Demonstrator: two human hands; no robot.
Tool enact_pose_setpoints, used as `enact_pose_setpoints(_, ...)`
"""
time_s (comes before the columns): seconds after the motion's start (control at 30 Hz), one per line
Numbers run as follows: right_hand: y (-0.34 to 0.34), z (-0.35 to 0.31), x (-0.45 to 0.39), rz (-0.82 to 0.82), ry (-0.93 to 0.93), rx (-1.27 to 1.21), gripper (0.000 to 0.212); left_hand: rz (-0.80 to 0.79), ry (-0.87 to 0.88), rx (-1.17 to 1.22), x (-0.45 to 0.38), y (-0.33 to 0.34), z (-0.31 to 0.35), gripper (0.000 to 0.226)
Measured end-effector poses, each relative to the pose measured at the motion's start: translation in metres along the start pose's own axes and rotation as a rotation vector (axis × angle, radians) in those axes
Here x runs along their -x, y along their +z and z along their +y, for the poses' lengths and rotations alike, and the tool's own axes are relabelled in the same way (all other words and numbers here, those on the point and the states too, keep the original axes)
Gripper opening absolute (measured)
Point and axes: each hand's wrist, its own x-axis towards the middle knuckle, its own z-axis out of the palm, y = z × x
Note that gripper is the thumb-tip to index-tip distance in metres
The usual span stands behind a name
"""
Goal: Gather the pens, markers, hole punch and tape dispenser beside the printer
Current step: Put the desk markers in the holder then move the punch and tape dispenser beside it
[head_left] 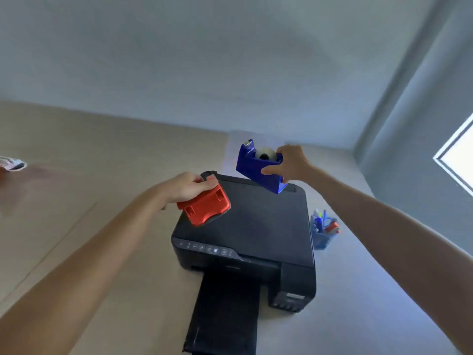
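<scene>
Head view, both arms extended over a black printer (pixel 245 226) on a light tabletop (pixel 102 226). Landmark = printer.

L hand (pixel 184 187): clenched on a red hole punch (pixel 204 206), fingers wrapped over its rear end; punch is tilted, underside facing cam, held above the printer's left rear corner, not resting on the lid as far as can be seen.

R hand (pixel 291 163): grasping a blue tape dispenser (pixel 258 166) w/ a pale tape roll (pixel 265 155) seated in it; thumb on the near side wall, fingers over the top edge. Dispenser is tilted, cutter end up and toward the wall, held above the printer's rear edge; contact w/ the lid cannot be told.

Right of printer, just beside its right side: blue mesh cup (pixel 321 237) w/ pens and markers (pixel 325 224) standing in it; contents blurred, count not readable.

Front of printer: black output tray (pixel 225 311) extended toward cam; control panel (pixel 204 248) along the front-left top edge.

Far left of printer, well apart: small blurred items (pixel 11 163) at frame edge, not identifiable.
</scene>
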Motion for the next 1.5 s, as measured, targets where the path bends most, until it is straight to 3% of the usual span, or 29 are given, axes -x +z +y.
enact_pose_setpoints(0.23, -0.075, 0.164, 0.074, 0.143, 0.322, 0.01, 0.051, -0.276, 0.171, -0.026, -0.025, 0.125, 0.13, 0.064)
enact_pose_setpoints(0.37, -0.093, 0.24, 0.11, 0.18, 0.511, -0.037, 0.044, -0.415, 0.25, -0.108, -0.038, 0.206, 0.189, 0.043)
enact_pose_setpoints(0.67, -0.045, 0.351, 0.148, 0.147, 0.766, -0.154, 0.043, -0.644, 0.191, -0.498, -0.093, 0.354, 0.202, 0.064)
enact_pose_setpoints(0.9, 0.034, 0.373, 0.152, 0.103, 0.831, -0.225, 0.035, -0.612, 0.122, -0.647, -0.126, 0.395, 0.156, 0.071)
enact_pose_setpoints(1.07, 0.074, 0.36, 0.145, 0.16, 0.815, -0.277, 0.029, -0.543, 0.086, -0.641, -0.14, 0.402, 0.14, 0.077)
enact_pose_setpoints(1.2, 0.093, 0.345, 0.139, 0.192, 0.799, -0.268, 0.025, -0.548, 0.051, -0.634, -0.146, 0.407, 0.136, 0.078)
enact_pose_setpoints(1.5, 0.099, 0.332, 0.137, 0.07, 0.811, -0.177, 0.03, -0.572, 0.063, -0.69, -0.14, 0.398, 0.142, 0.066)
